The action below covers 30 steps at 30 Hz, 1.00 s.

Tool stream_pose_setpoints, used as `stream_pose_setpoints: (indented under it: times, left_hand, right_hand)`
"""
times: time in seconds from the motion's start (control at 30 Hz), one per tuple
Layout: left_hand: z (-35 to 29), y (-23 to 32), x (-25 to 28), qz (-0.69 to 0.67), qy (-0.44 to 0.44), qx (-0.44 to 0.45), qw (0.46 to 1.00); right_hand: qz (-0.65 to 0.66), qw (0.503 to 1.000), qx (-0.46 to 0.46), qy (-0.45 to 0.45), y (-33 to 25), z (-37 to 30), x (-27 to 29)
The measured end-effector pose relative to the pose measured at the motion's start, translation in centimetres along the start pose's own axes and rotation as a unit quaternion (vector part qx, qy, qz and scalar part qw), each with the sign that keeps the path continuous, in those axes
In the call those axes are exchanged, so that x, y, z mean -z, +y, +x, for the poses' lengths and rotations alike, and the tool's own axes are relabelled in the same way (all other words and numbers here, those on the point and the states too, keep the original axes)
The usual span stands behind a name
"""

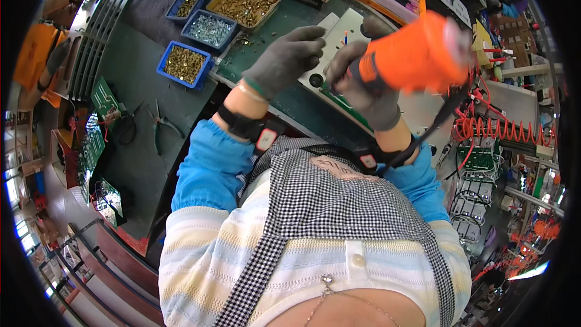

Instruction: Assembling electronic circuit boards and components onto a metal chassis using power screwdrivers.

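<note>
My right hand [369, 94], in a dark grey glove, is wrapped round the black grip of an orange power screwdriver [417, 51]. The tool's orange body is smeared by motion, and its tip is hidden. Beneath both hands lies a pale metal panel [327, 45] with round holes. A green circuit board [350, 108] shows at its near side, partly covered by the right hand. My left hand [284, 60], gloved the same way, hovers by the panel's left edge. Its fingers are bent and pressed together; whatever they hold, if anything, is hidden.
Blue bins [184, 64] and cartons of brass-coloured screws [243, 3] stand beyond my left hand, with one bin of silver pieces [209, 29]. Pliers [160, 126] and circuit boards [91, 151] lie left. A red coiled hose [502, 130] hangs right. A co-worker's gloved hand [57, 57] is far left.
</note>
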<state>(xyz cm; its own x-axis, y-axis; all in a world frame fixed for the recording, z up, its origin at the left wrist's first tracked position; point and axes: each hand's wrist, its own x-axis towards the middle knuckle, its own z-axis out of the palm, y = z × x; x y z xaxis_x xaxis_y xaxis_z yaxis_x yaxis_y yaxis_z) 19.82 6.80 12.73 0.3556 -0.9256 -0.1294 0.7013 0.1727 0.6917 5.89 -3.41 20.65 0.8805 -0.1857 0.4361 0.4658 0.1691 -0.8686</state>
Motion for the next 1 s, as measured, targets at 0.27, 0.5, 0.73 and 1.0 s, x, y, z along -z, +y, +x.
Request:
stream_pose_setpoints:
  times: [0.27, 0.5, 0.73, 1.0]
  left_hand:
    - [-8.7, -2.3, 3.0, -0.13, 0.19, 0.033, 0.973]
    - [-10.4, -4.5, 1.5, 0.022, 0.178, 0.101, 0.979]
    - [-7.5, -4.8, -1.8, -0.041, 0.045, 0.085, 0.995]
    - [-5.0, -5.8, -3.9, -0.049, -0.026, 0.173, 0.983]
  right_hand:
    - [-0.096, 0.993, -0.064, -0.017, 0.2, 1.2, 1.3]
    - [-0.114, 0.992, -0.062, -0.003, -1.0, 1.9, 0.6]
    - [-0.039, 0.984, 0.154, 0.083, -6.6, 0.1, 1.4]
    - [-0.067, 0.954, 0.137, 0.26, -7.3, -4.9, 2.2]
